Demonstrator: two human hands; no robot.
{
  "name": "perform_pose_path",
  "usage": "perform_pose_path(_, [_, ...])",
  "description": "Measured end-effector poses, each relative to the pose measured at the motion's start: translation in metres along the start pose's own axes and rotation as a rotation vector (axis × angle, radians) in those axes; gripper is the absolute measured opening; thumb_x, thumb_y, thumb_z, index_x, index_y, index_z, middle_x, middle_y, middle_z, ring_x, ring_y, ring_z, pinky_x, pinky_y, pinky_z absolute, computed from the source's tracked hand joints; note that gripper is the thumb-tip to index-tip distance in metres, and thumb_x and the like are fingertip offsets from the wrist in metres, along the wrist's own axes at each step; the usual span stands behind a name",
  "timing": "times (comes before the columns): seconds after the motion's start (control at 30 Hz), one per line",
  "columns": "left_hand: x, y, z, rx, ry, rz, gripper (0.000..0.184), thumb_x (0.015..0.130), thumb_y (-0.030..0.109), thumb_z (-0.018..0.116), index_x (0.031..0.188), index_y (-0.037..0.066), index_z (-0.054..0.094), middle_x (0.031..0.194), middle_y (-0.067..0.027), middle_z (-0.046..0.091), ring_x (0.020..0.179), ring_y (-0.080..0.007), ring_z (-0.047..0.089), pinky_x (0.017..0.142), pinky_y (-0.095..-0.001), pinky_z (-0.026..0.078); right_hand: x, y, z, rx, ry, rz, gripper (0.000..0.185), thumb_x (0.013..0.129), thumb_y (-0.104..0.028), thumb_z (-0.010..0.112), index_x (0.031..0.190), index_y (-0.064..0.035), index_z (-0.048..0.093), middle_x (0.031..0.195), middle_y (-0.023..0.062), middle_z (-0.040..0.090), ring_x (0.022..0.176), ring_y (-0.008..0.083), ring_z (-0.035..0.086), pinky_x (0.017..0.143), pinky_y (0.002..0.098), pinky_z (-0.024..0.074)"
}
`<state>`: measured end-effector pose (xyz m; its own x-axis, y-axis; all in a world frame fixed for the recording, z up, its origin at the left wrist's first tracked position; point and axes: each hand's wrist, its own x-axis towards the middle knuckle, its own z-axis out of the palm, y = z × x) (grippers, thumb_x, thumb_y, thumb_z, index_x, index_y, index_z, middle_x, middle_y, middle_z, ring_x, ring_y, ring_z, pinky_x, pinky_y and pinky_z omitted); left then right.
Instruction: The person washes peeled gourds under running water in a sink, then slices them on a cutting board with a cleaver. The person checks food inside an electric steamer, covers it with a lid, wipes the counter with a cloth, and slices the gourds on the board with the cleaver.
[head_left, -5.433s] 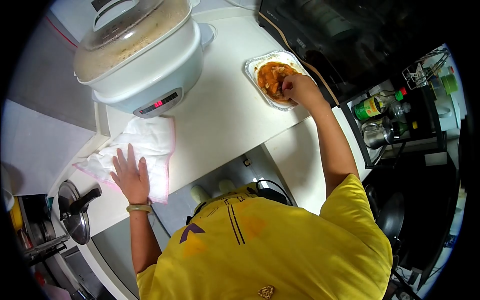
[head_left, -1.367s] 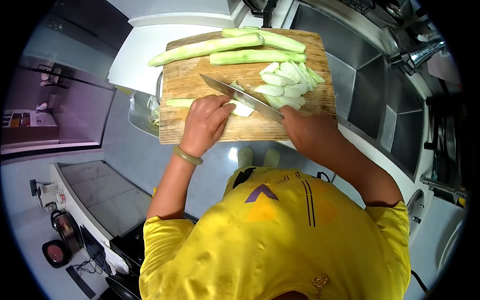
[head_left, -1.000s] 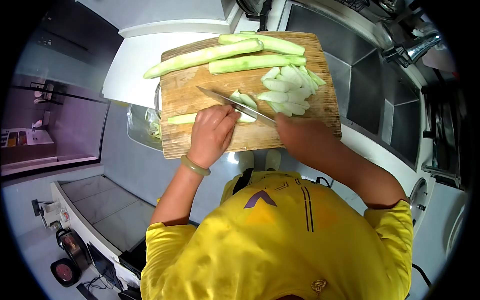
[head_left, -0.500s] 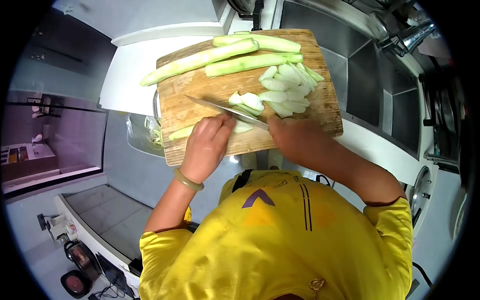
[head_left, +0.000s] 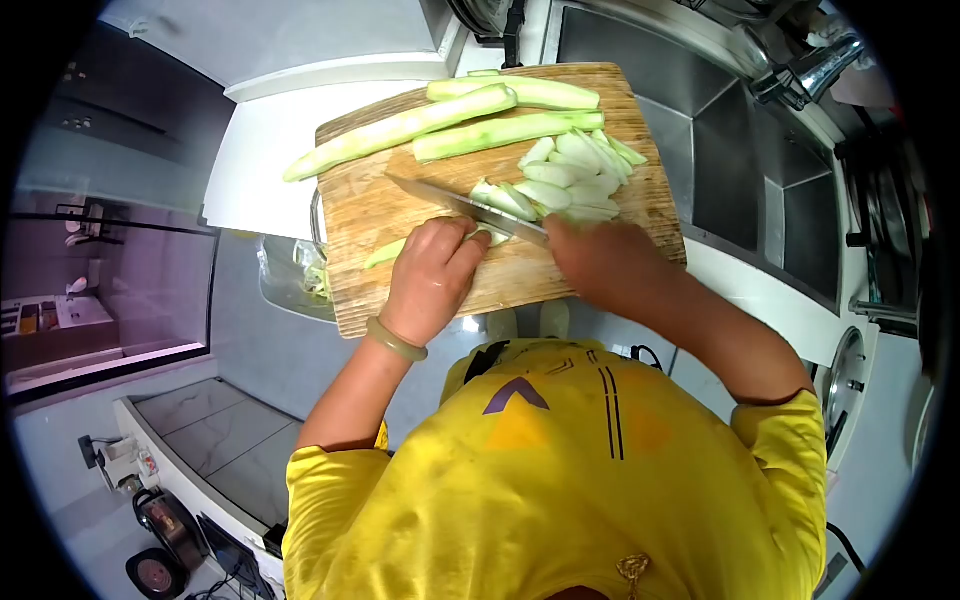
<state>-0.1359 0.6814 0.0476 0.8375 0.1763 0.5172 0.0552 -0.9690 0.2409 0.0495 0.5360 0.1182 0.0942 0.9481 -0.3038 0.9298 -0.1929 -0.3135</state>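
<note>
Fingers of the left hand curled down over a short pale-green piece, pinning it to the wooden cutting board, tail end poking out on the left. Right hand in a fist around a knife, handle pretty much hidden, blade slanted just beyond the left fingertips. Can't tell if the edge is touching wood. Few fresh slices right up against the blade, bigger slice pile just beside. Further back, three peeled lengths, one overhanging the board. Past that, steel sink and faucet off right, clear bin with green scraps low on the left.
</note>
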Motion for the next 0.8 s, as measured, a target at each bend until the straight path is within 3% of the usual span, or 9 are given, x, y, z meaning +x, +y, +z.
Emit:
perform_pose_path(0.07, [-0.001, 0.005, -0.005, -0.075, 0.025, -0.102, 0.027, 0.075, 0.0, 0.071, 0.101, 0.003, 0.065, 0.101, -0.0113, 0.062, 0.092, -0.0312, 0.059, 0.08, -0.0402, 0.049, -0.002, -0.001, -0.01, 0.009, 0.003, 0.007, 0.01, 0.094, -0.013, 0.05, 0.093, -0.0034, 0.047, 0.068, 0.018, 0.063, 0.063, 0.0373, 0.065, 0.057, 0.0487, 0.0507])
perform_pose_path(0.2, [-0.008, 0.007, -0.006, -0.102, 0.006, -0.116, 0.028, 0.075, 0.0, 0.071, 0.101, 0.003, 0.065, 0.102, -0.0111, 0.062, 0.092, -0.031, 0.059, 0.08, -0.0401, 0.049, -0.008, -0.009, -0.008, 0.013, 0.03, -0.085, 0.01, 0.094, -0.013, 0.049, 0.094, -0.0028, 0.048, 0.067, 0.019, 0.062, 0.063, 0.0379, 0.065, 0.056, 0.0491, 0.0511])
perform_pose_path(0.4, [-0.01, 0.009, -0.016, -0.041, -0.006, -0.059, 0.028, 0.073, 0.001, 0.072, 0.1, 0.005, 0.065, 0.099, -0.0105, 0.062, 0.092, -0.0304, 0.059, 0.079, -0.0398, 0.049, 0.005, -0.016, -0.002, 0.004, 0.006, -0.042, 0.01, 0.095, -0.013, 0.049, 0.094, -0.0029, 0.049, 0.066, 0.0172, 0.063, 0.063, 0.0365, 0.066, 0.057, 0.0472, 0.0524])
perform_pose_path(0.47, [-0.018, 0.011, -0.017, -0.062, -0.057, -0.096, 0.029, 0.072, 0.001, 0.072, 0.1, 0.004, 0.065, 0.099, -0.0106, 0.061, 0.093, -0.0306, 0.059, 0.08, -0.0403, 0.048, -0.006, -0.016, 0.002, 0.015, 0.102, -0.188, 0.011, 0.095, -0.013, 0.049, 0.092, -0.0028, 0.049, 0.066, 0.0167, 0.063, 0.062, 0.0362, 0.066, 0.056, 0.0473, 0.0522])
perform_pose_path(0.6, [-0.02, 0.012, -0.023, -0.068, -0.056, -0.119, 0.03, 0.072, 0.0, 0.071, 0.101, 0.004, 0.065, 0.1, -0.0107, 0.062, 0.094, -0.0309, 0.058, 0.081, -0.0399, 0.048, 0.004, -0.018, 0.018, 0.022, 0.11, -0.183, 0.014, 0.095, -0.016, 0.05, 0.092, -0.0022, 0.05, 0.067, 0.0171, 0.063, 0.063, 0.0362, 0.066, 0.057, 0.0465, 0.0526])
perform_pose_path(0.7, [-0.021, 0.006, -0.03, -0.053, -0.116, -0.17, 0.031, 0.072, 0.0, 0.07, 0.101, 0.005, 0.065, 0.101, -0.0106, 0.062, 0.095, -0.0305, 0.058, 0.082, -0.0391, 0.047, 0.01, -0.012, 0.018, 0.02, 0.132, -0.124, 0.017, 0.096, -0.019, 0.05, 0.093, -0.0029, 0.051, 0.067, 0.0183, 0.063, 0.064, 0.0362, 0.066, 0.059, 0.0475, 0.052])
perform_pose_path(0.77, [-0.01, -0.004, -0.029, 0.0, -0.159, -0.038, 0.029, 0.072, 0.001, 0.069, 0.101, 0.005, 0.065, 0.103, -0.0103, 0.062, 0.096, -0.0301, 0.058, 0.082, -0.0384, 0.047, 0.011, -0.004, 0.003, -0.016, 0.003, 0.08, 0.016, 0.097, -0.02, 0.05, 0.093, -0.0037, 0.051, 0.068, 0.0194, 0.063, 0.064, 0.0369, 0.066, 0.06, 0.0491, 0.0514])
perform_pose_path(0.8, [0.0, -0.006, -0.022, 0.021, -0.135, 0.017, 0.028, 0.073, 0.003, 0.069, 0.101, 0.005, 0.065, 0.102, -0.0102, 0.061, 0.096, -0.0302, 0.058, 0.082, -0.0388, 0.047, 0.009, 0.0, -0.001, -0.016, -0.001, 0.08, 0.016, 0.097, -0.02, 0.05, 0.093, -0.0037, 0.051, 0.068, 0.0194, 0.063, 0.064, 0.0369, 0.066, 0.06, 0.0491, 0.0514])
